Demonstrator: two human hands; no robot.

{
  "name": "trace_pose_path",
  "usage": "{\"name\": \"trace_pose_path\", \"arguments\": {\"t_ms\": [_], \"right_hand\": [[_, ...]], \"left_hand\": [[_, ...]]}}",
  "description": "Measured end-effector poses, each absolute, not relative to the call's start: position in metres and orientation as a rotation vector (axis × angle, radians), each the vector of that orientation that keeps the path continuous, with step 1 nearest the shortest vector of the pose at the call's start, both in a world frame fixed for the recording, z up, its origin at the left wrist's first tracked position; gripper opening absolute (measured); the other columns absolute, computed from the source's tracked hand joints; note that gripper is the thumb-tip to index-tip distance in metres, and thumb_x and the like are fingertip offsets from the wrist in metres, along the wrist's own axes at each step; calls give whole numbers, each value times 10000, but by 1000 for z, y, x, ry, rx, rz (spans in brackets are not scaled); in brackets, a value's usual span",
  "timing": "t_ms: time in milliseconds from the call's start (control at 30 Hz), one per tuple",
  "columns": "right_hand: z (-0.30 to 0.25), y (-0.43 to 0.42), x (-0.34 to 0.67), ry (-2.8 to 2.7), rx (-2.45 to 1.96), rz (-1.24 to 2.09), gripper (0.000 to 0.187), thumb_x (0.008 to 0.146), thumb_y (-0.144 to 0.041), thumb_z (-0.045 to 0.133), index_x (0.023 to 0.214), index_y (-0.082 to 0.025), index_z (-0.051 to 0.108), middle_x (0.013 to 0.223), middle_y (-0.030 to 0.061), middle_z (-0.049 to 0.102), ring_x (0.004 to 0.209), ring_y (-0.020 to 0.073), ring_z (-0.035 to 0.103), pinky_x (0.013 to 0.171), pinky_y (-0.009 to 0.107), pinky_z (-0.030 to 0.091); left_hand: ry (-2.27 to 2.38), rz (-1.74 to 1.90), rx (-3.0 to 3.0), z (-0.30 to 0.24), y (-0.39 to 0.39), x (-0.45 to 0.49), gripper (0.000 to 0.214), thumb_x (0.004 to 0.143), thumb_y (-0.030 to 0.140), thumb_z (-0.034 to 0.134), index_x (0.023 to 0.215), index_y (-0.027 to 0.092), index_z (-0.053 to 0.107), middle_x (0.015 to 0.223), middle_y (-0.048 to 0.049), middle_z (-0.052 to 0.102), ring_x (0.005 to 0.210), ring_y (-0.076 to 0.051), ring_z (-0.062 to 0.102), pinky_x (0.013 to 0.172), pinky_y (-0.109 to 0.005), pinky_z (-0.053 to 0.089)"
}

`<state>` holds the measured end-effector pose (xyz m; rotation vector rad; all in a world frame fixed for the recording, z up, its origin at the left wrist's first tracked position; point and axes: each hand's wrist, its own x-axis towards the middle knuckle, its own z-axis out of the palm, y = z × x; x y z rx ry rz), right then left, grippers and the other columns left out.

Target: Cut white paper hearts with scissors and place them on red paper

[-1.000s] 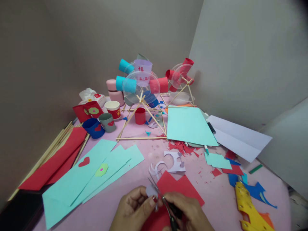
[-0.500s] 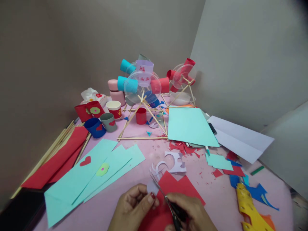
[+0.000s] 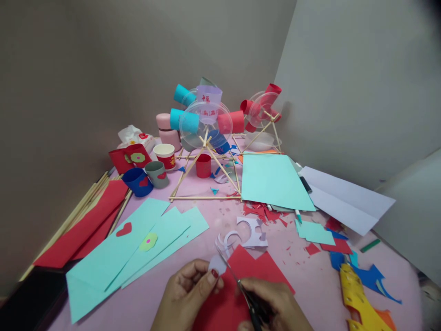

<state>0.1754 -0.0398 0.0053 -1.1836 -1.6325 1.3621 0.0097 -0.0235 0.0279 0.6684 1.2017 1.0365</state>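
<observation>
My left hand [image 3: 188,296] pinches a small pale lilac paper piece [image 3: 217,264] between thumb and fingers at the bottom centre. My right hand [image 3: 275,308] is closed round the dark handles of a pair of scissors [image 3: 237,287], whose blades point up-left into that piece. Both hands hover over a red paper sheet [image 3: 255,271] on the pink table [image 3: 310,276]. Just beyond lie cut-out lilac scraps [image 3: 251,232].
Turquoise sheets [image 3: 138,248] with a red heart and a green flower lie left; another turquoise sheet [image 3: 272,181] and white paper [image 3: 344,197] lie right. A stick-and-cup wheel model [image 3: 206,124], paper cups [image 3: 156,172], red strips [image 3: 79,230] and a yellow tool [image 3: 358,303] crowd the table. Walls close behind.
The view has drifted a little, so everything sits slightly right and lower. My hands stay together at the bottom, with the scissors still working at the lilac piece.
</observation>
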Motion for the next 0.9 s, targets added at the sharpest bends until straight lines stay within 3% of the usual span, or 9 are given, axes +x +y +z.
{"name": "trace_pose_path", "arguments": {"t_ms": [500, 667, 900], "right_hand": [[2, -40, 174, -1675, -1256, 1397, 480, 562, -567, 707, 765, -145, 603, 492, -65, 358, 424, 68, 295, 379, 169, 263], [-1, -39, 179, -1712, -1192, 1476, 418, 657, -523, 653, 838, -150, 600, 521, -53, 397, 440, 76, 320, 393, 162, 300], [4, -42, 174, -1639, -1276, 1443, 408, 598, -487, 700, 804, -152, 591, 504, -68, 357, 436, 73, 286, 372, 179, 234]], "left_hand": [[1094, 1141, 452, 22, -20, 8, 222, 514, 298, 824, 581, 158, 665, 528, 27, 660, 515, -80, 560, 547, -154, 440], [1140, 1073, 551, 23, -19, 5, 224, 550, 334, 798, 573, 144, 681, 516, 4, 655, 523, -93, 548, 558, -173, 438], [1210, 981, 760, 30, -19, 0, 207, 590, 344, 761, 539, 160, 679, 499, 15, 632, 525, -108, 532, 548, -177, 410]]}}
